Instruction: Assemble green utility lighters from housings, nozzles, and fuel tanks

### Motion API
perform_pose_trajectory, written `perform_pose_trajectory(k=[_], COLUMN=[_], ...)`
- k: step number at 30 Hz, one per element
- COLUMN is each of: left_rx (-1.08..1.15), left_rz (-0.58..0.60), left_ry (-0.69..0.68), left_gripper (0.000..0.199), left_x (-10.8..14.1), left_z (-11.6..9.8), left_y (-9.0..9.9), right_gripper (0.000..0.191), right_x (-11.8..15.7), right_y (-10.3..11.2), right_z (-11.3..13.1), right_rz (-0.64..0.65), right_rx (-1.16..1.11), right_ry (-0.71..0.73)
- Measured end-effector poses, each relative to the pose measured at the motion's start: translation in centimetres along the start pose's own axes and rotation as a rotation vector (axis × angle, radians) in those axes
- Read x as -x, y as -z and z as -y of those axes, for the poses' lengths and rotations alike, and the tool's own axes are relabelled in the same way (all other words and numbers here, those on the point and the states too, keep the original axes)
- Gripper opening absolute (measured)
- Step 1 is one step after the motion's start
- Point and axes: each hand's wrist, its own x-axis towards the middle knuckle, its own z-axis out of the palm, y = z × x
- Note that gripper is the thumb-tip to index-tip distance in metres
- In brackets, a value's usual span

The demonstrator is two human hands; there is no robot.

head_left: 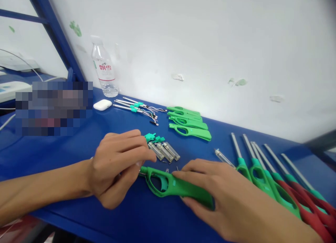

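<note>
A green lighter body (181, 187) with a looped trigger guard and a teal trigger lies on the blue table near its front edge. My right hand (210, 190) grips its wide handle end, with the thumb below and the fingers on top. At the narrow front end, my left hand (120, 166) is closed, fingers curled together; what its fingertips pinch is hidden. Just behind the body are clear fuel tanks (164, 152), teal small parts (154, 138) and a few tiny metal pieces (167, 170).
Metal rods with wires (133, 108), several green shells (190, 127), a white case (102, 104) and a water bottle (105, 69) stand or lie toward the wall. Long-nosed green and red lighters (282, 190) line the right side, beside another clear tank (223, 157).
</note>
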Motion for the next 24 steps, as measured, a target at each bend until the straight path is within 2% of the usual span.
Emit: perform_pose_trajectory(k=[3,8,24], left_rx=[0.01,0.006,0.015], left_rz=[0.027,0.004,0.029], left_ry=[-0.001,-0.009,-0.005], left_gripper=[0.033,0.03,0.033], left_x=[0.0,0.2,0.6], left_z=[0.0,0.1,0.4], left_y=[0.0,-0.3,-0.5], right_gripper=[0.024,0.025,0.029], right_x=[-0.1,-0.1,-0.3], right_y=[-0.2,-0.4,-1.1], right_z=[0.0,0.0,-0.3], right_rz=[-0.001,0.033,-0.007], right_rx=[-0.004,-0.019,0.071], right_ry=[0.004,0.009,0.079])
